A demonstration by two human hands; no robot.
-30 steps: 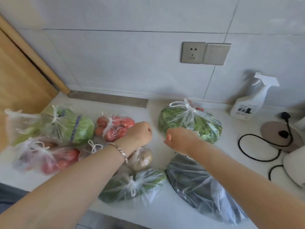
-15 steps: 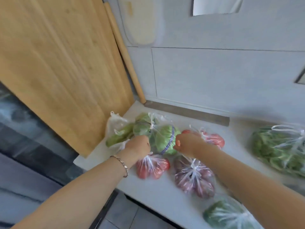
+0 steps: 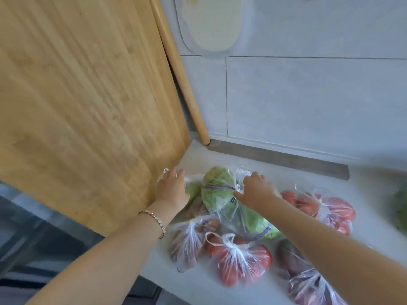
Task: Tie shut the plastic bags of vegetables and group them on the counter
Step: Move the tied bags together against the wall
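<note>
Head view looks down on a pale grey counter (image 3: pixel 198 287) crowded with thin clear plastic bags; both bare hands reach toward its far left corner. Left hand (image 3: pixel 172 190), with a bracelet (image 3: pixel 154 219) on the wrist, lies on top of a bag of pale green vegetables (image 3: pixel 193 190) that sits right against the foot of the big wooden board (image 3: pixel 88 106); its fingers point away beside the bag's white handle loop, and I cannot tell whether they pinch the plastic or only rest on it. Right hand (image 3: pixel 256 191) is open, fingers spread and thumb out, laid flat on the cabbage bag (image 3: pixel 220 194) just at its knotted handles; that bag holds two green cabbages, each banded with a purple strip, and lies slantwise from between the hands toward the counter's middle. Nearer the front edge sits a knotted bag of brownish round things (image 3: pixel 189 241), too blurred to name; touching it on the right is a knotted bag of red tomatoes (image 3: pixel 240 263); a second tomato bag (image 3: pixel 328 210), also tied, lies beyond the right forearm, toward the right end of the counter; a bag of dark purplish-red produce (image 3: pixel 308 285) lies by the front edge farther right. A rolling pin (image 3: pixel 180 73) leans against the tiled wall behind the board.
</note>
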